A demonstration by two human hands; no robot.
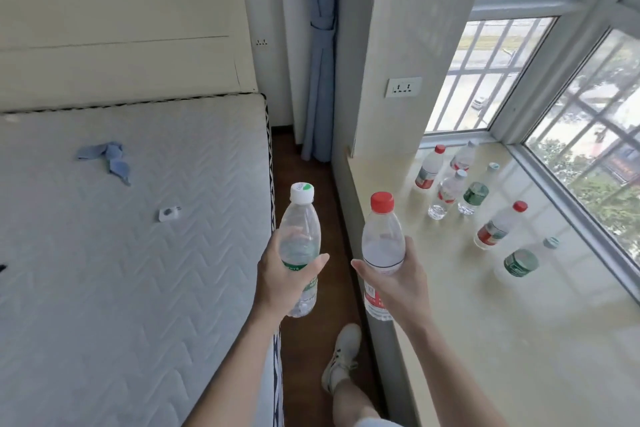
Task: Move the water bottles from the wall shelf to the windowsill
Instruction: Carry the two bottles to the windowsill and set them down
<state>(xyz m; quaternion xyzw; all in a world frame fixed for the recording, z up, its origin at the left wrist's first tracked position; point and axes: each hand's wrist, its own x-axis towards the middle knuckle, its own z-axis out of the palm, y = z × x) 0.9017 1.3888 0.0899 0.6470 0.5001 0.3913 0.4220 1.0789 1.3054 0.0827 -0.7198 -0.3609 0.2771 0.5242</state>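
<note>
My left hand (282, 279) grips a clear water bottle with a white cap and green label (300, 229), held upright over the floor gap beside the bed. My right hand (398, 279) grips a clear bottle with a red cap and red label (382, 236), upright at the near edge of the windowsill (485, 340). Several water bottles stand on the sill toward the window: a red-capped one (429, 166), a green-labelled one (474, 196), another red-capped one (498, 225) and a green-labelled one (521, 262). The wall shelf is not in view.
A bare mattress (121, 236) with a headboard fills the left side, with a blue cloth (110, 158) and a small white charger (169, 214) on it. A blue curtain (320, 62) hangs at the corner. My shoe (341, 354) is on the narrow wooden floor strip. A wall socket (403, 87) sits above the sill.
</note>
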